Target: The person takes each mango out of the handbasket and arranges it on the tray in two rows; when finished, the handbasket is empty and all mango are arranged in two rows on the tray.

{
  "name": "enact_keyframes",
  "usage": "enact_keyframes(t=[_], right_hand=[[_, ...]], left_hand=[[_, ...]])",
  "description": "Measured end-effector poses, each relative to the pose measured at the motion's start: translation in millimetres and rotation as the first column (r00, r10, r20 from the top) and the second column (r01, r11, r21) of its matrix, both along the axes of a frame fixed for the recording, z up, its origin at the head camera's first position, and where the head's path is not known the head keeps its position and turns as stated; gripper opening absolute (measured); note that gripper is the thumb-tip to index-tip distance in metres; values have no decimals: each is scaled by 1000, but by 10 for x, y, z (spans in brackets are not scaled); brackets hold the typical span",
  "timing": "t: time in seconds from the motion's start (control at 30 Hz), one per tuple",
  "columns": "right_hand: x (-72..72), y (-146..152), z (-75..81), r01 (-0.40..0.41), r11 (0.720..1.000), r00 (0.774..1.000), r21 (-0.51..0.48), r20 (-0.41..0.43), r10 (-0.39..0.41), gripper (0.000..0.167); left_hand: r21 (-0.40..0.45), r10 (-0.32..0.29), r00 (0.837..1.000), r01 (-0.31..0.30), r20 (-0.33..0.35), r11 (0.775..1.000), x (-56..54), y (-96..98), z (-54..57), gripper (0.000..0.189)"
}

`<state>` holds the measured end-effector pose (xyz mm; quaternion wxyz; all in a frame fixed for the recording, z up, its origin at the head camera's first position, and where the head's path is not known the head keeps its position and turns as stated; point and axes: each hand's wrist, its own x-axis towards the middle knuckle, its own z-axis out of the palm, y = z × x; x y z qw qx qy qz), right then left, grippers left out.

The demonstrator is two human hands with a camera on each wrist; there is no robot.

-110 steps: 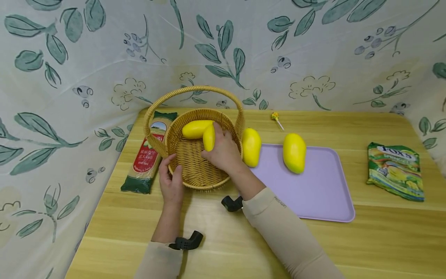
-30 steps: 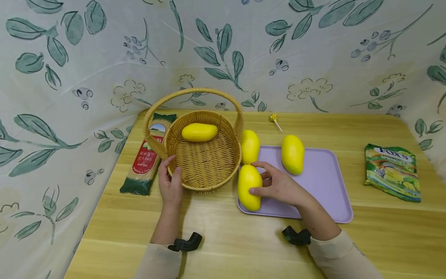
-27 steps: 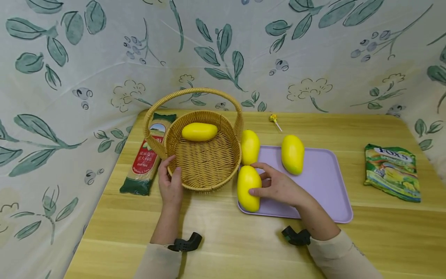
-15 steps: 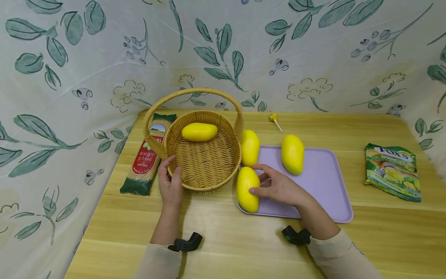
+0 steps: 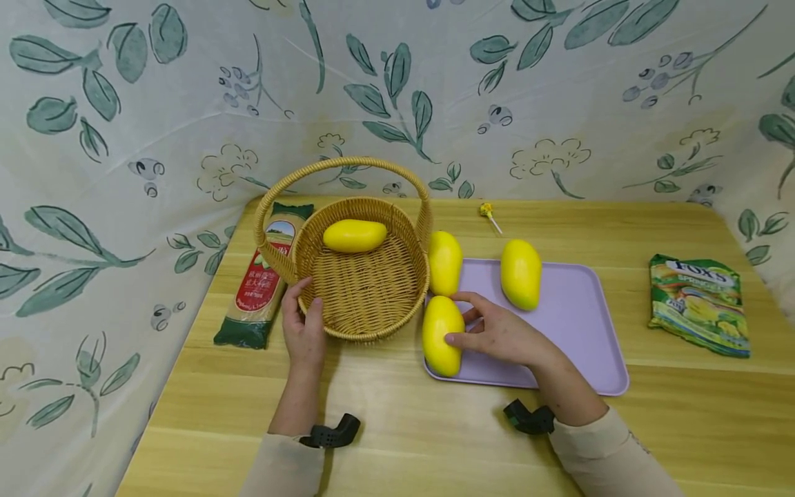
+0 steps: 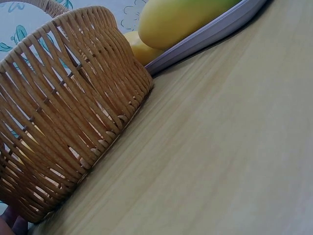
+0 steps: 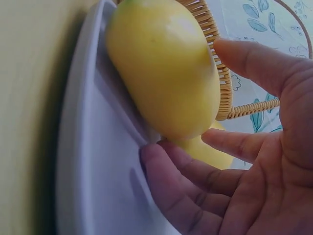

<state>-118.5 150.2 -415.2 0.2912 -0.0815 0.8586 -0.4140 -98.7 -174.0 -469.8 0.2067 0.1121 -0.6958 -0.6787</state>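
Observation:
My left hand rests against the near left side of a wicker basket, its thumb and forefinger spread along the wall. A yellow mango lies inside at the back. Over the left part of a lilac tray, my right hand holds another mango at its side between thumb and fingers. In the right wrist view this mango sits by the tray rim, fingertips close under its end. A mango stands between basket and tray corner; one more mango lies across the tray's back edge.
A pasta packet lies along the basket's left side. Behind the tray is a small yellow lollipop. To the far right lies a green candy bag. A leaf-patterned cloth rises behind the wooden table.
My right hand has come out of the basket with a mango and moved right and nearer to the tray's left part. Over the last second the mango barely shifts. My left hand stays put.

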Motion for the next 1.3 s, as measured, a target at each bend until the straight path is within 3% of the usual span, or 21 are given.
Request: enact_keyframes(t=[0.17,0.3,0.37,0.47,0.6,0.77,0.87,1.0,1.07,1.2,1.3], right_hand=[[21,31,73,-24,999,998,35,-64,26,86],[91,35,172,-30,996,972,88,-231,50,87],[149,16,237,-18,994,942,108,-331,53,85],[273,-53,344,-33,995,862,90,-502,75,78],[449,-219,442,-109,993,774,55,-622,119,70],[582,-565,415,-156,987,750,50,-645,151,67],[558,-817,370,-141,990,709,26,-695,119,64],[424,-1156,324,-42,999,649,-1,-760,27,61],[338,-1327,322,14,1000,652,-2,-759,-11,62],[160,-1657,381,91,995,699,28,-714,-44,69],[23,-1866,445,106,991,717,78,-697,-21,74]], left_hand=[[4,0,1000,0,-1,1000,-9,-4,-4,41],[4,2,1000,-2,4,1000,5,5,3,40],[2,4,1000,-4,5,1000,14,6,0,40],[1,5,1000,-5,2,1000,17,4,-4,40],[5,4,1000,-4,0,1000,15,0,1,40],[8,5,1000,-5,4,1000,6,1,1,41],[9,3,1000,-3,-1,1000,3,3,0,41],[4,3,1000,-2,-16,1000,-2,2,-15,41],[-1,2,1000,-2,-27,1000,-8,-4,-25,42],[-15,6,1000,-6,-29,1000,-11,-13,-27,41],[-27,22,1000,-23,-20,999,-13,-15,-10,39]])
